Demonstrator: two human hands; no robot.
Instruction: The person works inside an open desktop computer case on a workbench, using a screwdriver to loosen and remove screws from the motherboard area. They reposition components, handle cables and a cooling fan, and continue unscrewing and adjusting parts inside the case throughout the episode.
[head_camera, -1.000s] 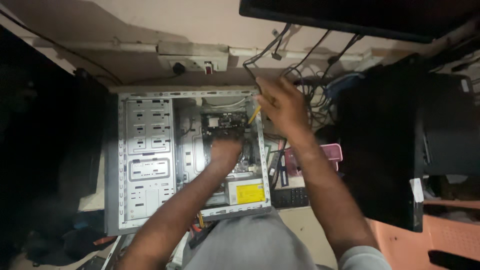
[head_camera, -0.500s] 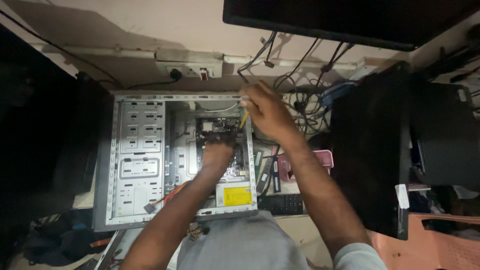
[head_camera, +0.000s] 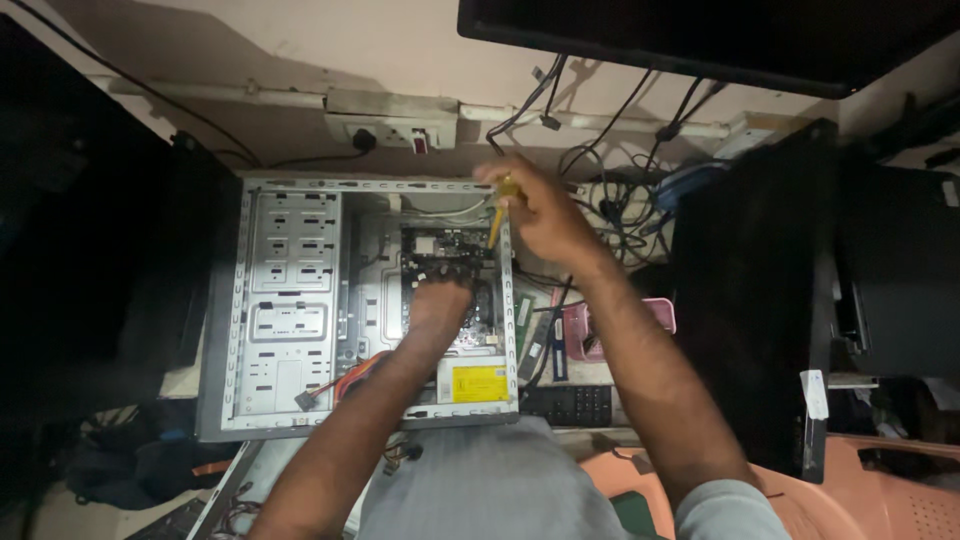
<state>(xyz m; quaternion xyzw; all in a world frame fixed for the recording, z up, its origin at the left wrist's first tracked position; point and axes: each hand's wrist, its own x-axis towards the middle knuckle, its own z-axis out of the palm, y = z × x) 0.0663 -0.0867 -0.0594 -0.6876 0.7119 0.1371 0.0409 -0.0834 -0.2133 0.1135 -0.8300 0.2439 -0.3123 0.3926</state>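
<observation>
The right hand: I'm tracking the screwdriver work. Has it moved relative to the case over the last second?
No: the right hand grips the yellow screwdriver at the computer case top-right edge, as before.

Yellow screwdriver (head_camera: 497, 212) upright (over motherboard (head_camera: 447, 250)).

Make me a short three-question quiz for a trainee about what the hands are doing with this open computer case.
1. True or false: the left hand rests on the circuit board inside the open computer case.
2. What does the right hand hold?
A. a yellow-handled tool
B. a pink tray
C. a black keyboard
3. Fill in: the yellow label sits on the power supply at the case's ____ corner, towards the person.

Key
1. True.
2. A, the yellow-handled tool, held over the case's right wall.
3. Near right.
</observation>
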